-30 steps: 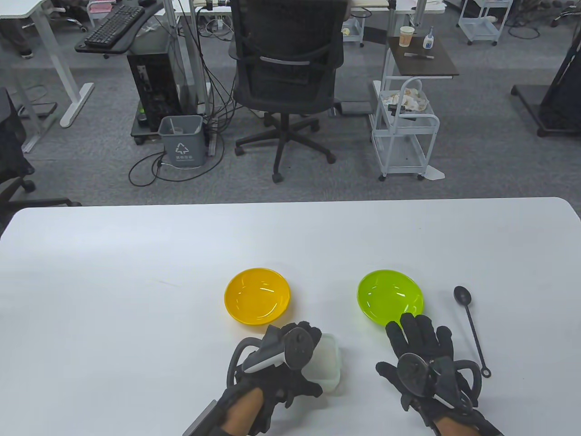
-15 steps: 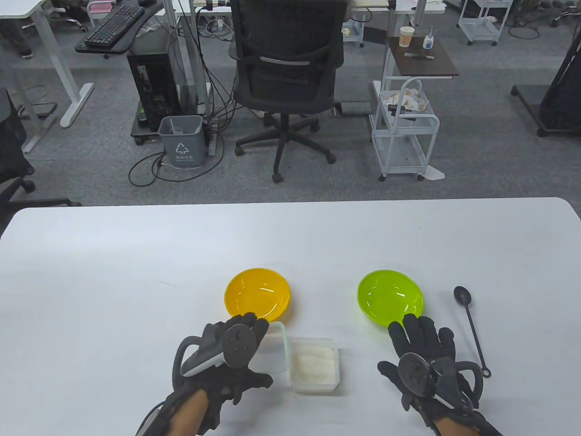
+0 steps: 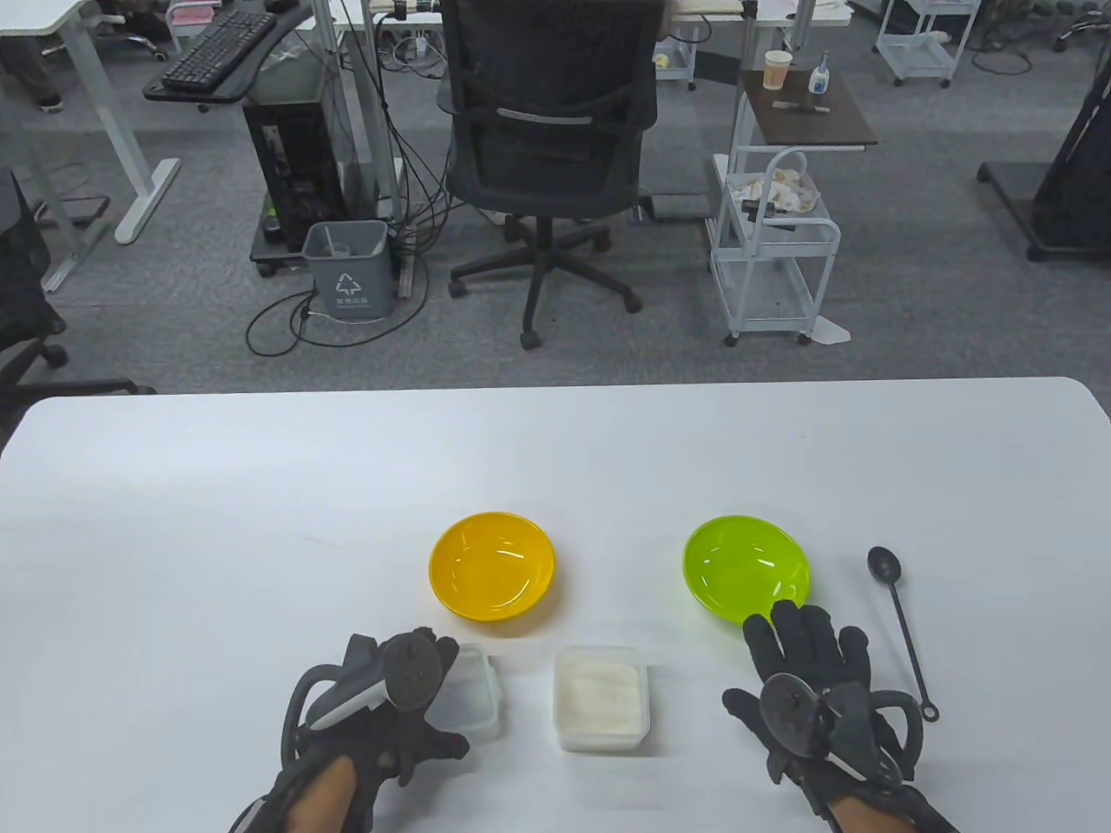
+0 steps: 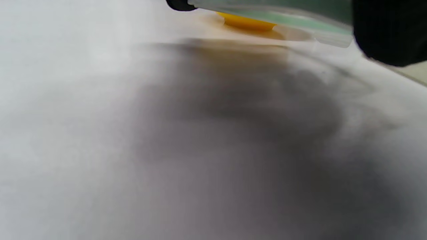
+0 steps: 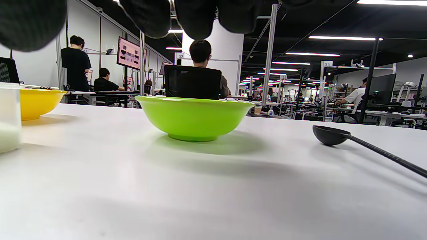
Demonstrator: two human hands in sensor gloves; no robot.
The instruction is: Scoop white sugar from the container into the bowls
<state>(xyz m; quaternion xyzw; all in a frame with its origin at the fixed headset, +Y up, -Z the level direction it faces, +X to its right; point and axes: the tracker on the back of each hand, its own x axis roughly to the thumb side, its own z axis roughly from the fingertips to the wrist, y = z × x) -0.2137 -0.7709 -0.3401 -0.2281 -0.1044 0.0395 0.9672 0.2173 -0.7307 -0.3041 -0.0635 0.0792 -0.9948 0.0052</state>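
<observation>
The small square translucent plastic container [image 3: 601,698] of white sugar sits open on the white table [image 3: 260,521], near its front edge and between the two hands, with the fine, matte white grains lying in a shallow, slightly uneven bed; that central spot seems chosen so a scoop can reach either bowl with a short carry. Just to its left, the left hand [image 3: 395,694] holds the clear, flat plastic lid [image 3: 473,698] low over the table, fingers curled onto it from above; the left wrist view is badly blurred, so whether the lid already touches the surface cannot be told, though it looks meant to be parked clear of the scooping path. Behind the container stand the glossy round orange-yellow plastic bowl [image 3: 492,566] to the left and the glossy round lime-green plastic bowl [image 3: 746,568] to the right, well apart from each other, both showing bare, shiny insides with no sugar visible. The right hand [image 3: 811,685] lies flat, palm down on the table with fingers spread and nothing in its grasp, its fingertips [image 3: 785,616] at the near rim of the green bowl. Just beside it on the right rests the long thin black plastic spoon [image 3: 901,620], its small round cup pointing away and its ringed handle end toward the person, probably laid so this hand can take it easily.
</observation>
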